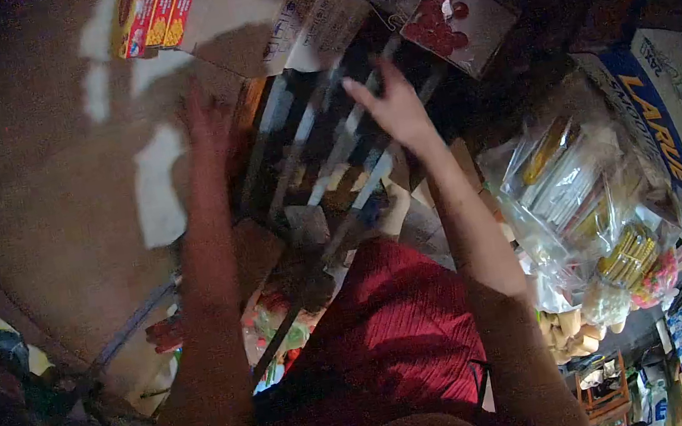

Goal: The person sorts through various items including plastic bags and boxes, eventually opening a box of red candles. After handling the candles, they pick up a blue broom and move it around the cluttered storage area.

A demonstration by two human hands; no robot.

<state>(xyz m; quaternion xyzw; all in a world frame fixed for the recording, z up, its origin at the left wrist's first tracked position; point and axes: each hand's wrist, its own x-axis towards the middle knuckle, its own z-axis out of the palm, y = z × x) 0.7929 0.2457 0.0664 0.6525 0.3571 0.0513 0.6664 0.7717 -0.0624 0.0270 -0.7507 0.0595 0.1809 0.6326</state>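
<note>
My right hand (404, 113) reaches forward over several pale parallel bars (320, 129), its thumb and fingers apart with nothing held. My left hand (206, 119) is in shadow and smeared by motion, close to the left end of the bars; its fingers cannot be made out. Just beyond both hands lies a cardboard box (304, 13) with handwriting on it. Red and yellow printed packs (156, 14) are at its left. Past my right hand is a clear-wrapped box (458, 22) with round red pieces in it.
On the right are clear plastic bags (564, 190) with yellow and white contents. Behind them stands a large carton (650, 117) marked LARUE. A brown surface (50, 193) spreads across the left. Colourful goods (287, 325) show below, partly hidden by my arms.
</note>
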